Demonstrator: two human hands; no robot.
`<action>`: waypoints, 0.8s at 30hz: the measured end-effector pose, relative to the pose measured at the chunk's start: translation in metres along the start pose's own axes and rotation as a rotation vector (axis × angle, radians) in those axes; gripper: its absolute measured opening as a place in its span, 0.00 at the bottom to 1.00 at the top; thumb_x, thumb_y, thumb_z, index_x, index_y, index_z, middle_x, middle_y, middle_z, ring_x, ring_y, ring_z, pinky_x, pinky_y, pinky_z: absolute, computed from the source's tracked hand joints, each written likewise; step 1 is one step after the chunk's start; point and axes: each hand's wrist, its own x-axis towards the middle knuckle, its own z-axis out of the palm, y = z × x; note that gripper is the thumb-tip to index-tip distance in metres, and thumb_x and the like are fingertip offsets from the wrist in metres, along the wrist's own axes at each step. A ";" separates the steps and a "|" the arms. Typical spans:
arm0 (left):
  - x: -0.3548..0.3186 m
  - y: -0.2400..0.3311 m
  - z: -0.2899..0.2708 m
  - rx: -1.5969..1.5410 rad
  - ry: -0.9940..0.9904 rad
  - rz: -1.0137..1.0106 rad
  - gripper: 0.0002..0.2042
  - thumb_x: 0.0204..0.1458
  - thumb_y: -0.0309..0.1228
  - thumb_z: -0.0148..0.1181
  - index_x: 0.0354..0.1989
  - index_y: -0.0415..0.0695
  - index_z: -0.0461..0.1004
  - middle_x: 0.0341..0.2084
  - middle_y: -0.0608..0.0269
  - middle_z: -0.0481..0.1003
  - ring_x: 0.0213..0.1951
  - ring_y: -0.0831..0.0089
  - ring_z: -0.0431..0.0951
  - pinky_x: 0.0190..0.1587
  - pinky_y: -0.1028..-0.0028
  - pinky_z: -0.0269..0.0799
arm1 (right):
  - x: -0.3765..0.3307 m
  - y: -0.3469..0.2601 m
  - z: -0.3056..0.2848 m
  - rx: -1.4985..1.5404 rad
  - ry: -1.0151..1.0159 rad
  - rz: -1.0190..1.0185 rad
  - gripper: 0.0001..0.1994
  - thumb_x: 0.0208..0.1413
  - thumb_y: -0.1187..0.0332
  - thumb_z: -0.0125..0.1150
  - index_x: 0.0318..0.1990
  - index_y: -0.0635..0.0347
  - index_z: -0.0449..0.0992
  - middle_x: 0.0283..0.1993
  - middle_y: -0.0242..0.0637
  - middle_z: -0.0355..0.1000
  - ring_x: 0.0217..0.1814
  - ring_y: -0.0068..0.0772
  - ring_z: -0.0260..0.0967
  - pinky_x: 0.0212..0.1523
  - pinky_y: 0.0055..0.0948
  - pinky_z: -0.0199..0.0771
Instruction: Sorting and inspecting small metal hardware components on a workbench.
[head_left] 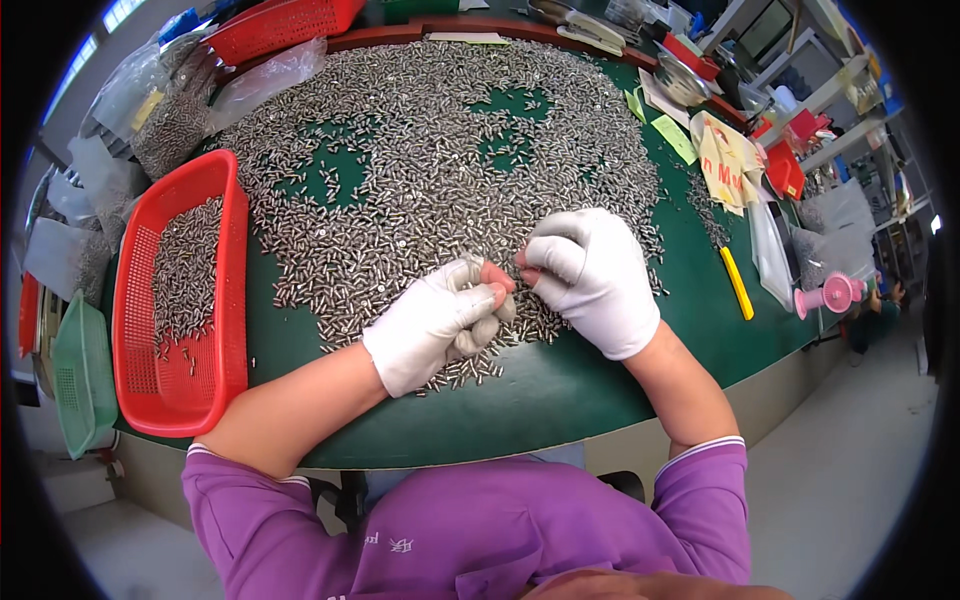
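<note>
A broad, thin spread of small silvery metal pins [420,130] covers the green tabletop [520,385]. Over its near edge, my left hand [440,315] wears a white glove with bare thumb and index tips, which are pressed together. My right hand [590,275], gloved the same way, is just to the right with fingers curled and fingertips pinched. The two sets of fingertips are close but apart. Whatever is between them is too small to make out. Left of my left forearm stands a red perforated basket [238,270], partly filled with similar pins.
A green basket [80,370] and filled clear bags [175,110] line the left side. Another red basket [285,30] is at the back. To the right lie a yellow-handled cutter [737,283], small dark parts [708,210], a printed bag [725,160] and a pink fan [835,293].
</note>
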 end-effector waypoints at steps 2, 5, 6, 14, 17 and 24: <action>0.000 -0.001 0.001 0.012 -0.004 0.007 0.08 0.55 0.33 0.58 0.40 0.48 0.69 0.29 0.72 0.70 0.23 0.88 0.63 0.23 0.88 0.58 | 0.002 -0.004 -0.002 0.003 -0.065 -0.022 0.07 0.36 0.72 0.64 0.27 0.53 0.74 0.27 0.32 0.71 0.27 0.39 0.69 0.26 0.35 0.68; -0.001 -0.001 0.003 0.080 0.018 0.034 0.08 0.55 0.33 0.59 0.39 0.47 0.68 0.28 0.71 0.70 0.23 0.89 0.63 0.23 0.88 0.57 | 0.002 -0.006 -0.001 0.045 -0.051 -0.068 0.08 0.36 0.72 0.64 0.27 0.53 0.74 0.27 0.32 0.71 0.27 0.39 0.69 0.26 0.35 0.68; -0.001 0.002 0.005 0.126 0.037 0.017 0.08 0.55 0.34 0.59 0.38 0.47 0.68 0.28 0.71 0.70 0.22 0.89 0.63 0.23 0.88 0.57 | 0.001 -0.006 0.000 0.111 -0.066 -0.070 0.08 0.36 0.72 0.65 0.28 0.53 0.74 0.27 0.32 0.71 0.27 0.39 0.69 0.26 0.35 0.68; -0.001 0.000 0.002 0.123 0.048 0.020 0.09 0.55 0.36 0.59 0.37 0.47 0.69 0.28 0.71 0.70 0.23 0.89 0.64 0.23 0.88 0.57 | -0.011 0.006 0.005 -0.028 -0.054 0.170 0.11 0.42 0.68 0.64 0.36 0.55 0.77 0.36 0.35 0.73 0.37 0.41 0.70 0.38 0.37 0.70; -0.002 0.003 0.005 0.056 0.051 -0.030 0.08 0.56 0.38 0.57 0.36 0.49 0.70 0.28 0.71 0.71 0.23 0.87 0.65 0.24 0.87 0.58 | -0.018 0.015 0.007 -0.107 -0.175 0.282 0.10 0.41 0.68 0.66 0.34 0.56 0.78 0.34 0.36 0.73 0.37 0.42 0.70 0.40 0.37 0.70; -0.003 0.005 0.007 0.022 0.094 -0.037 0.09 0.56 0.39 0.56 0.38 0.49 0.70 0.30 0.71 0.71 0.24 0.85 0.66 0.27 0.86 0.61 | -0.015 0.014 0.011 -0.170 -0.234 0.279 0.05 0.41 0.70 0.64 0.28 0.57 0.76 0.31 0.36 0.72 0.36 0.40 0.70 0.38 0.36 0.69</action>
